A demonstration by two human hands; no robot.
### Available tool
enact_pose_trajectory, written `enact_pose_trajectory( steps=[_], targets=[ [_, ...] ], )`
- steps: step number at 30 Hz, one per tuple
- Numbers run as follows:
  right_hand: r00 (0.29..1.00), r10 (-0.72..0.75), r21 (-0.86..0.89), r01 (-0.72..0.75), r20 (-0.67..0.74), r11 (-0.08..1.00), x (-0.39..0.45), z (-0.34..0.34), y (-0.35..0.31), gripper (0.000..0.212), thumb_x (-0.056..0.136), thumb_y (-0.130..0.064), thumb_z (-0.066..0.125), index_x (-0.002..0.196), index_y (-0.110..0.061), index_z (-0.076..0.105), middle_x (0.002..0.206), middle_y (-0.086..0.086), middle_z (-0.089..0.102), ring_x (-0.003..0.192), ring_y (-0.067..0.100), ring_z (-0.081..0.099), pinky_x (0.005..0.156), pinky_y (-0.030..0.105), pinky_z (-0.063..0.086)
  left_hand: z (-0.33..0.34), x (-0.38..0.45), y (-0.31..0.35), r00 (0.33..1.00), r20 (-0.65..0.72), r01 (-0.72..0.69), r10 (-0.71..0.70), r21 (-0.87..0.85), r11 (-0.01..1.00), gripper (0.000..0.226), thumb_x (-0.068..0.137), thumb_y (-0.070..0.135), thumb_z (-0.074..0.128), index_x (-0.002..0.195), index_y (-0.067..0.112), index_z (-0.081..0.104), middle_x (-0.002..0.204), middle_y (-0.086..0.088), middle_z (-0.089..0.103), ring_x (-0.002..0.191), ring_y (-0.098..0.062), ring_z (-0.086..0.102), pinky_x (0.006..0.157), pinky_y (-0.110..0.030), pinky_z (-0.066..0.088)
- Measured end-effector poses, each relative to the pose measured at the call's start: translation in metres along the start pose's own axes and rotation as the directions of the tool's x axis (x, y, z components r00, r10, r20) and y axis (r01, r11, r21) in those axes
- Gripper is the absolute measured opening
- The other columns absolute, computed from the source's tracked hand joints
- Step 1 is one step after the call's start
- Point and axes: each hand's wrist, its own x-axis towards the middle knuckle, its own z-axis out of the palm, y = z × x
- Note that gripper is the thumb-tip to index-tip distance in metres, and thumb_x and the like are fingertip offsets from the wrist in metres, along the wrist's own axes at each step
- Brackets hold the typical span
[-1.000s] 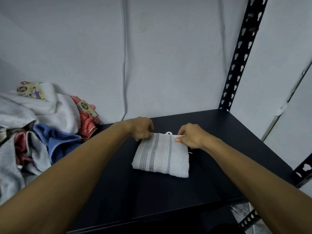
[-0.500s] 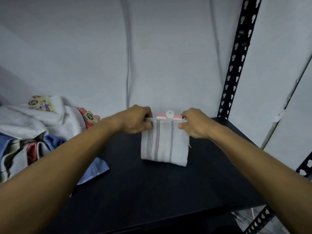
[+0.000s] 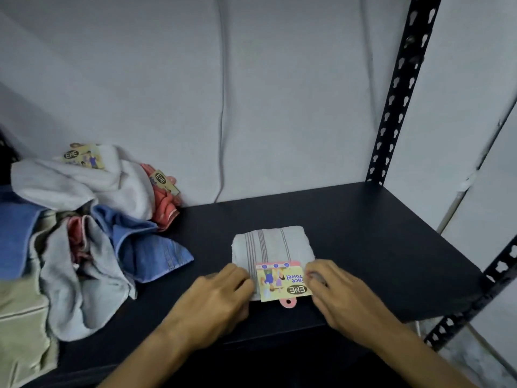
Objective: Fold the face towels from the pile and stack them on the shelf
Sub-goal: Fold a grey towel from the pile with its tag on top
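Presently the folded striped towel [image 3: 272,245] lies flat near the front middle of the black shelf [image 3: 377,236], its card label [image 3: 282,280] face up at the near edge. Left hand [image 3: 215,298] and right hand [image 3: 344,295] flank the label, fingers loosely bent and resting on the towel's near corners; whether they pinch it, I cannot tell.

Judgement: cloth is light, soft, limp, so it is best taken by both near corners or flat underneath to keep the fold.

Unfolded pile [image 3: 84,228] sits at left. Grey wall [image 3: 251,93] behind; perforated upright [image 3: 400,91] at right rear.
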Motion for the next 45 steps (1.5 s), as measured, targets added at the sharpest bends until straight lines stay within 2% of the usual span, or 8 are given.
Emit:
enact_pose_trajectory(
  steps=[10, 13, 16, 20, 22, 24, 26, 45],
  targets=[
    [0.965, 0.024, 0.114, -0.056, 0.262, 0.992, 0.005, -0.028, -0.003, 0.037, 0.082, -0.022, 0.042, 0.117, -0.023, 0.054, 0.124, -0.017, 0.039, 0.108, 0.005, 0.044, 0.083, 0.021, 0.046, -0.008, -0.019, 0.007, 0.978, 0.118, 0.194, -0.174, -0.194, 0.962, 0.032, 0.085, 0.038, 0.058, 0.114, 0.025, 0.064, 0.115, 0.015, 0.056, 0.103, -0.005, 0.054, 0.084, -0.022, 0.050],
    [0.959, 0.066, 0.216, -0.129, 0.277, 0.968, 0.012, -0.036, 0.002, 0.038, 0.082, -0.021, 0.043, 0.116, -0.025, 0.058, 0.117, -0.023, 0.044, 0.104, 0.001, 0.045, 0.081, 0.016, 0.043, -0.012, -0.016, 0.004, 0.960, 0.046, 0.275, -0.275, -0.311, 0.910, 0.025, 0.096, 0.038, 0.047, 0.112, 0.027, 0.062, 0.116, 0.022, 0.051, 0.111, 0.001, 0.048, 0.087, -0.024, 0.049],
    [0.957, 0.165, 0.295, -0.234, 0.240, 0.927, 0.028, -0.039, 0.004, 0.029, 0.091, -0.018, 0.046, 0.115, -0.024, 0.062, 0.112, -0.022, 0.049, 0.104, 0.000, 0.048, 0.082, 0.020, 0.046, -0.013, 0.001, -0.003, 0.907, -0.028, 0.388, -0.421, -0.333, 0.859, 0.037, 0.100, 0.043, 0.034, 0.121, 0.024, 0.058, 0.125, 0.018, 0.048, 0.121, 0.000, 0.042, 0.094, -0.026, 0.047],
    [0.960, 0.243, 0.297, -0.273, 0.137, 0.915, 0.062, -0.025, -0.007, 0.036, 0.100, -0.020, 0.041, 0.135, -0.019, 0.051, 0.136, -0.014, 0.039, 0.129, -0.005, 0.027, 0.101, 0.025, 0.041, -0.006, 0.035, -0.011, 0.864, 0.203, 0.497, -0.461, -0.204, 0.843, 0.062, 0.102, 0.050, 0.018, 0.155, 0.019, 0.024, 0.161, 0.006, 0.018, 0.148, -0.006, 0.006, 0.122, -0.030, 0.012],
    [0.929, 0.265, 0.243, -0.328, 0.260, 0.913, 0.077, -0.009, -0.012, 0.049, 0.104, -0.031, 0.028, 0.151, -0.016, 0.027, 0.158, -0.008, 0.015, 0.144, 0.001, 0.001, 0.118, 0.029, 0.018, 0.003, 0.047, -0.014, 0.819, 0.368, 0.515, -0.440, -0.135, 0.846, 0.063, 0.104, 0.050, 0.013, 0.158, 0.020, 0.003, 0.165, 0.007, -0.004, 0.149, -0.005, -0.013, 0.124, -0.033, -0.002],
    [0.881, 0.261, 0.166, -0.347, 0.395, 0.923, 0.088, 0.004, -0.017, 0.057, 0.105, -0.038, 0.018, 0.155, -0.013, 0.006, 0.162, -0.004, -0.006, 0.146, 0.006, -0.015, 0.115, 0.025, -0.005, 0.012, 0.051, -0.017, 0.773, 0.473, 0.511, -0.423, -0.070, 0.857, 0.063, 0.104, 0.050, 0.010, 0.158, 0.020, -0.005, 0.165, 0.006, -0.011, 0.148, -0.005, -0.018, 0.123, -0.035, -0.006],
    [0.846, 0.255, 0.103, -0.339, 0.468, 0.935, 0.093, 0.013, -0.017, 0.060, 0.105, -0.041, 0.014, 0.154, -0.012, -0.004, 0.162, 0.000, -0.013, 0.145, 0.009, -0.018, 0.113, 0.025, -0.011, 0.021, 0.050, -0.023, 0.736, 0.532, 0.515, -0.418, -0.038, 0.857, 0.063, 0.104, 0.050, 0.007, 0.157, 0.020, -0.006, 0.165, 0.006, -0.011, 0.148, -0.005, -0.019, 0.123, -0.037, -0.007],
    [0.803, 0.271, 0.059, -0.354, 0.531, 0.933, 0.100, 0.029, -0.004, 0.064, 0.103, -0.048, 0.017, 0.154, -0.019, -0.007, 0.161, -0.004, -0.014, 0.146, 0.008, -0.017, 0.117, 0.028, -0.009, 0.030, 0.045, -0.035, 0.722, 0.568, 0.526, -0.397, -0.076, 0.847, 0.061, 0.102, 0.054, 0.005, 0.156, 0.030, -0.008, 0.165, 0.012, -0.003, 0.150, -0.008, -0.008, 0.123, -0.042, 0.001]
  ],
)
